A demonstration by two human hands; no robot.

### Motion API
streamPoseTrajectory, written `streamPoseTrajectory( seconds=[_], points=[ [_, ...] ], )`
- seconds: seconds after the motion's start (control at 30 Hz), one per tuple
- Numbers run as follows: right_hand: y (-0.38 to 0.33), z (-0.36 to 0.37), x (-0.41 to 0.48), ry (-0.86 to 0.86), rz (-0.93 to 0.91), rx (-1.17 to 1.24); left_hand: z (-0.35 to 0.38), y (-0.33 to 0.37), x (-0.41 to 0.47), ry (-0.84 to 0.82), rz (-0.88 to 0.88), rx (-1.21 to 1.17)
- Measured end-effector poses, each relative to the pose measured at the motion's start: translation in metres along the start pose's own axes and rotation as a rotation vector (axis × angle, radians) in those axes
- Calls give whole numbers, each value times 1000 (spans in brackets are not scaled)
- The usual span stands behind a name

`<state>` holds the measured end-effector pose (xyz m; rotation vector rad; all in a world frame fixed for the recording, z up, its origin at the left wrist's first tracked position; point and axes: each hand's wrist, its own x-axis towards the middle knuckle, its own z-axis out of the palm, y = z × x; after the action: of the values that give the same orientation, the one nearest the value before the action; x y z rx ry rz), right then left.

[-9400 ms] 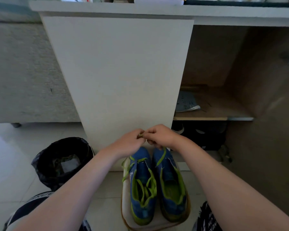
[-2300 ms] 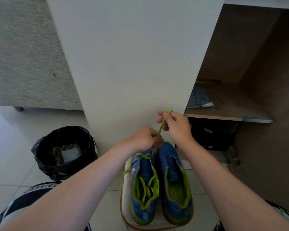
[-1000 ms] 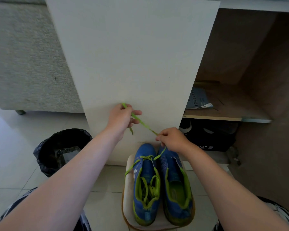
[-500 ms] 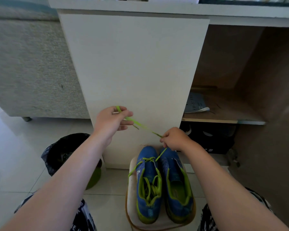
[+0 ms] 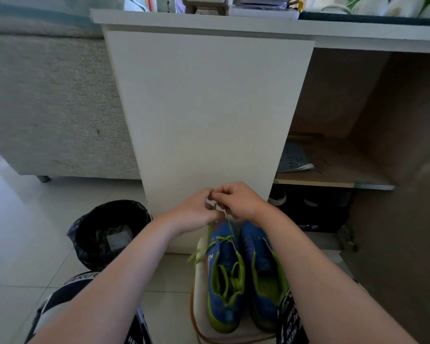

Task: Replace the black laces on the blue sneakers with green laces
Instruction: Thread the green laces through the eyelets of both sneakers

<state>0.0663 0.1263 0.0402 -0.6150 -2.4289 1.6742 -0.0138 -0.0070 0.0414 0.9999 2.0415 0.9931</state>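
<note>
Head view: looks down along both bare forearms to a pair of shoes in front of a white cabinet.
Left hand (image 5: 196, 212): lower centre of the frame, knuckles up. The fingers are curled in tight, with the tips pressed against those of the other hand, pinching the green lace.
Right hand (image 5: 240, 202): touches the left hand, just to its right. The fingers are curled the same way and nip the same lace. The fingertips face away from the camera, so the exact hold is hidden.
Green lace (image 5: 222, 237): a thin strand drops from between the two hands to the toe end of the left-frame sneaker (image 5: 224, 259) and crosses over its front. A loose tail hangs off that shoe's left side, and slack loops lie in its opening.
Blue sneakers (image 5: 258, 259): bottom centre, directly under the hands. They sit side by side and touching, toes pointing up-frame toward the cabinet, with green linings and green sole edges.
White stool (image 5: 201, 289): bottom centre, tan rim; it bears both shoes.
Bin (image 5: 109, 232): lower left, lined with a black bag, with a pale scrap inside.
Cabinet panel (image 5: 209, 108): plain white, filling the centre of the frame.
Shelf (image 5: 333, 180): right of centre, wooden, with a printed sheet (image 5: 293, 160) lying on it.
Black box (image 5: 313, 212): under the shelf.
Sofa (image 5: 47, 95): upper left, grey fabric.
</note>
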Motion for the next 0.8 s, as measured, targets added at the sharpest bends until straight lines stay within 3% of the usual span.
streamPoseTrajectory(
  seconds=[0.17,0.43,0.57,0.63,0.8],
  points=[
    [9,-8,9,146,7,-24,-24,-5,4,86,-23,202],
    [44,-49,9,249,146,-465,-72,-29,-3,75,-117,420],
    [48,-56,2,154,255,-728,-71,-31,1,79,-58,518],
    [46,-49,1,91,216,-795,-62,-29,6,82,-1,503],
    [32,-14,5,-196,87,-29,-36,-16,19,57,136,524]
  ],
)
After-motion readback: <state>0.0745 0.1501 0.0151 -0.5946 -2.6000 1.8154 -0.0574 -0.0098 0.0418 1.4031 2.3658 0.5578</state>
